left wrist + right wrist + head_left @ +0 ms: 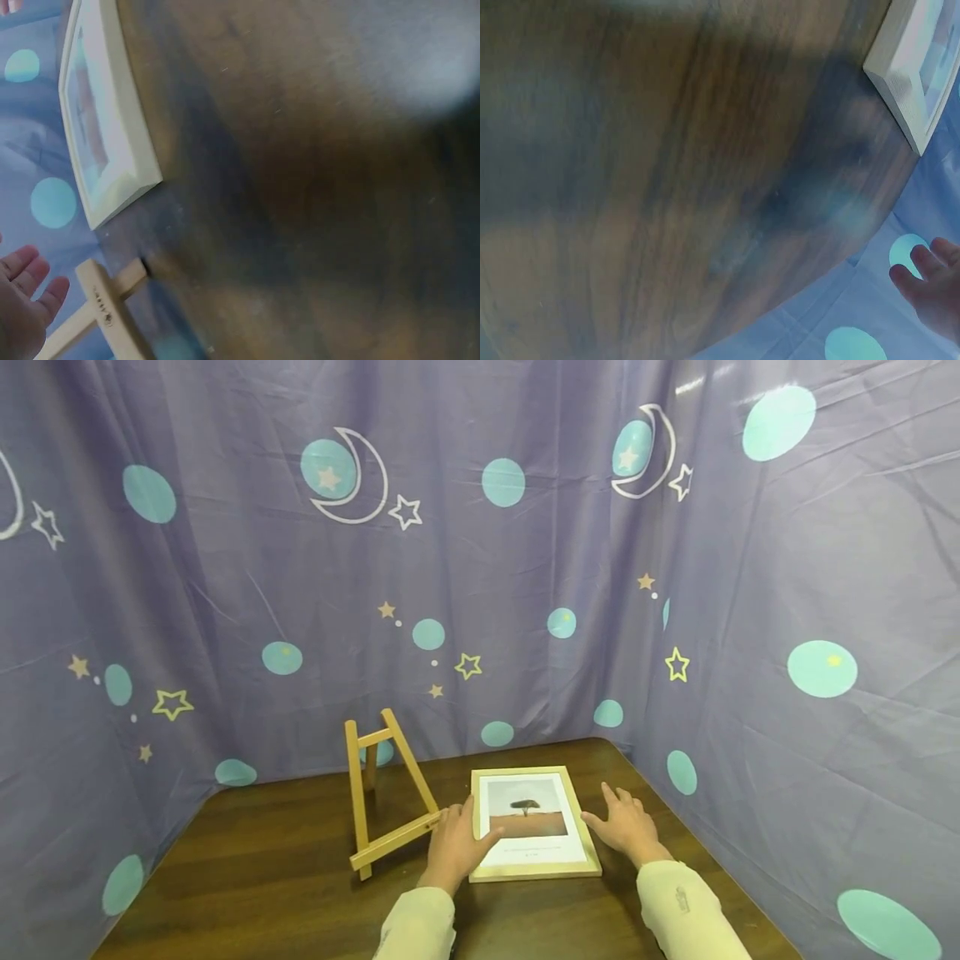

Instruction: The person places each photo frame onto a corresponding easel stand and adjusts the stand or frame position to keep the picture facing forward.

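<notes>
A picture frame [536, 870] with a pale wooden border lies flat on the table, holding a print of a lone tree above reddish ground. My left hand [453, 847] is at its left side, thumb stretched over the border; in the left wrist view the fingers [54, 296] are extended and spread. On the other side my right hand [626, 827] is beside the right border, fingers loosely extended and thumb pointing at the edge. Whether either hand touches the frame is unclear. A small wooden easel [358, 793] stands just left of my left hand, its ledge end partly behind the fingers.
The dark brown wooden table [247, 860] carries both items. A purple curtain [495, 560] with moons, stars and teal dots hangs behind the table and along both sides. The table's right edge runs close to my right forearm [686, 902].
</notes>
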Demonstrator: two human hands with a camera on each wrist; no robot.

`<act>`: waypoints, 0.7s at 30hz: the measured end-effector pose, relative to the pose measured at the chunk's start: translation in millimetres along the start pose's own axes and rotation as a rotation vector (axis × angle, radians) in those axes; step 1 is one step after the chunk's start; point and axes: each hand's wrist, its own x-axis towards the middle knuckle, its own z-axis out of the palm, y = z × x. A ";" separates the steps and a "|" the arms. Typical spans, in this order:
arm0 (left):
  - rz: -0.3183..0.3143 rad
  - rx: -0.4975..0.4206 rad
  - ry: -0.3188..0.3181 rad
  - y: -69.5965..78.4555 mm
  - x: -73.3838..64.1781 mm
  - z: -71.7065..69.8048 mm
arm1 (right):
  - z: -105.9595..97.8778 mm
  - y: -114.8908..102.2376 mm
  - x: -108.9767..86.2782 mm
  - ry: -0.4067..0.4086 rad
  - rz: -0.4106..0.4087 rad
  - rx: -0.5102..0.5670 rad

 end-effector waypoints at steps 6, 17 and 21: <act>-0.084 -0.104 -0.037 -4.7 -10.6 14.1 | 12.3 -1.0 -7.1 -0.006 0.027 0.060; -0.155 -0.206 -0.037 -18.1 -17.8 31.6 | 32.1 2.0 -12.7 -0.061 0.055 0.190; -0.167 -0.249 -0.040 -21.1 -13.4 33.9 | 35.3 0.5 -9.4 -0.069 0.057 0.210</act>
